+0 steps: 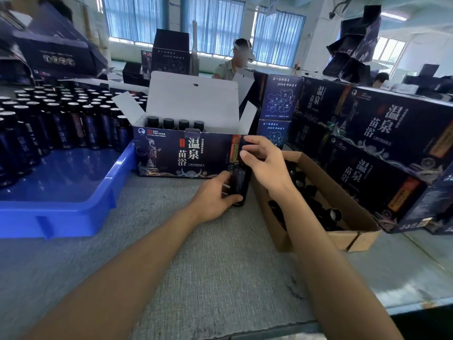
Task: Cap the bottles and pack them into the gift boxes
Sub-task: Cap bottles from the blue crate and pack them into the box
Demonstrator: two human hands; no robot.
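Note:
A dark bottle stands upright on the grey table in front of the open gift box. My left hand grips its lower body. My right hand sits over its top, fingers curled round the black cap. Inside the gift box several capped bottles stand in a row at the back. Many uncapped bottles fill the blue tray on the left. A brown cardboard box on the right holds loose black caps.
Closed dark gift boxes are stacked at the right and behind. More open boxes pile up at the far left. Another person works across the table. Grey table surface spreads in front of me.

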